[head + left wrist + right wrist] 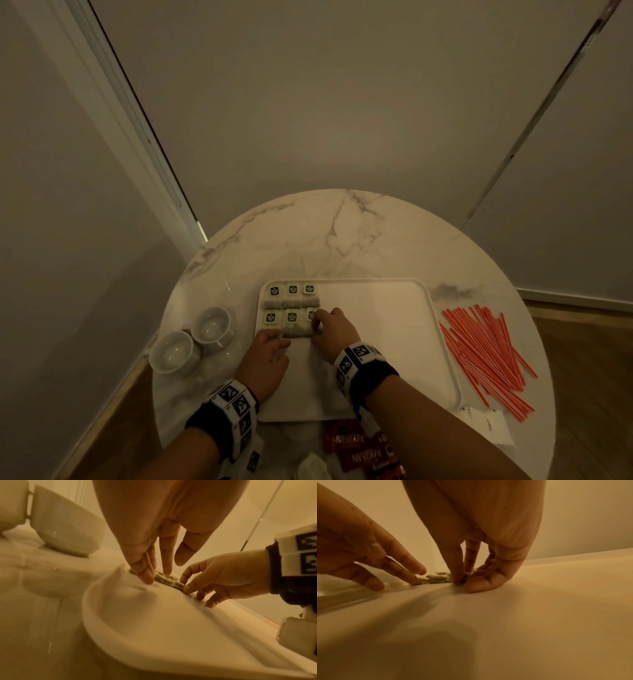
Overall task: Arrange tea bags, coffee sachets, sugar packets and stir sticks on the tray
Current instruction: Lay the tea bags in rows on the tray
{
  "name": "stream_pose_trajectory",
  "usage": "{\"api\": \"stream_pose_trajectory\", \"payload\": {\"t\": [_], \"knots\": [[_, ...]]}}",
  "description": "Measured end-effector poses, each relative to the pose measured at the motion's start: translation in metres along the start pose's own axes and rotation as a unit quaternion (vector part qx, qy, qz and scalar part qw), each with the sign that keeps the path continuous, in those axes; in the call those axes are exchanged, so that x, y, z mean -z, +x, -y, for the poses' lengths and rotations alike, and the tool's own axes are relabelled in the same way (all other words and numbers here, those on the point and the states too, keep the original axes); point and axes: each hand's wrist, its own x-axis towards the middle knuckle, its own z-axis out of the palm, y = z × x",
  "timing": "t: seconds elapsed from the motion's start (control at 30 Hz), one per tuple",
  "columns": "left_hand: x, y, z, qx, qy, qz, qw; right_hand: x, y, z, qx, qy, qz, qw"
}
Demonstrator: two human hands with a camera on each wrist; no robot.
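A white tray lies on a round marble table. Several tea bags with green tags sit in two rows at its far left corner. My left hand reaches in with straight fingers, whose tips touch the near edge of the near row. My right hand pinches the near-right tea bag between thumb and forefinger; its other fingers rest on the tray floor. Red stir sticks lie in a loose heap right of the tray. Red coffee sachets lie near me.
Two grey cups stand left of the tray. White packets lie at the near right, and a crumpled white scrap sits beside the sachets. Walls close in behind the table.
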Motion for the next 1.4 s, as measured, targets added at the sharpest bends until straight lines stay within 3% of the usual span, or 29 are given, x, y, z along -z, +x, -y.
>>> {"api": "stream_pose_trajectory", "payload": {"t": [0.3, 0.83, 1.0, 1.13, 1.27, 1.4], "knots": [[0.002, 0.000, -0.002, 0.003, 0.000, 0.000, 1.000, -0.002, 0.002, -0.002, 0.009, -0.003, 0.004, 1.000], [0.002, -0.022, -0.019, -0.072, 0.002, 0.001, 0.997, -0.003, 0.000, 0.000, 0.005, -0.008, -0.001, 1.000], [0.000, -0.043, -0.031, -0.103, 0.037, 0.058, 0.992, -0.001, -0.002, 0.001, 0.006, -0.014, 0.005, 1.000], [-0.005, -0.065, -0.033, -0.110, 0.112, 0.178, 0.971, 0.005, -0.008, 0.000, 0.003, -0.005, 0.015, 1.000], [-0.015, -0.084, -0.025, -0.112, 0.236, 0.277, 0.925, 0.016, -0.028, -0.002, 0.000, 0.037, -0.006, 0.999], [-0.026, -0.100, -0.029, -0.074, 0.362, 0.248, 0.896, 0.022, -0.069, -0.011, 0.038, 0.057, -0.029, 0.997]]}}
